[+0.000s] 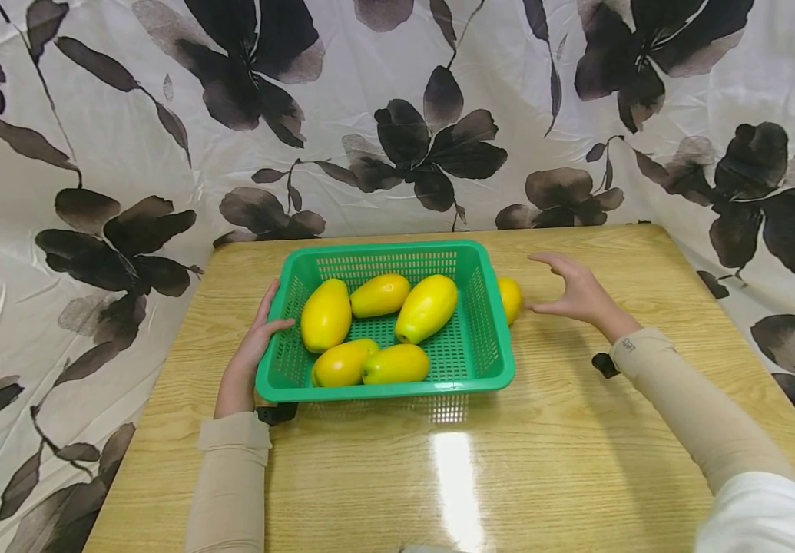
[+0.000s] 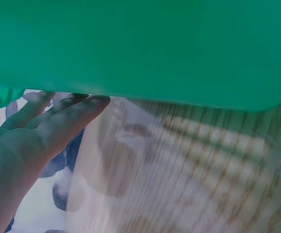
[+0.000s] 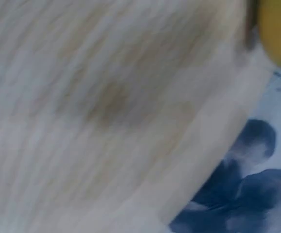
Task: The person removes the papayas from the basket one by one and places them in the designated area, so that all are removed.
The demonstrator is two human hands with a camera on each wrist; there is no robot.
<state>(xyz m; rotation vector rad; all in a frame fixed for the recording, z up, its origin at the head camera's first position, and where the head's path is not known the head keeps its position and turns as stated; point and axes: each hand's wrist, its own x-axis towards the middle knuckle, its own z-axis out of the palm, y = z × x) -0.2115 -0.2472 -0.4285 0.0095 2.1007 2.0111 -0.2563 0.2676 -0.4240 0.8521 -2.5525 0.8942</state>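
A green plastic basket [image 1: 386,393] with slotted walls holds several yellow, mango-like fruits [image 1: 427,309]. My left hand [image 1: 256,342] grips the basket's left side, thumb over the rim and fingers along the outside. In the left wrist view those fingers [image 2: 67,121] lie just under the green rim. Another yellow fruit [image 1: 510,299] shows beside the basket's right wall, partly hidden by it. Right of that fruit, my right hand [image 1: 577,293] holds nothing, its thumb and fingers spread apart, the thumb tip close to the fruit. The right wrist view catches the fruit [image 3: 279,34] at its upper right corner.
The basket is toward the back of a wooden table [image 1: 549,461]. A floral cloth [image 1: 342,92] hangs behind the table and along its sides. Light glares off the tabletop in front of the basket.
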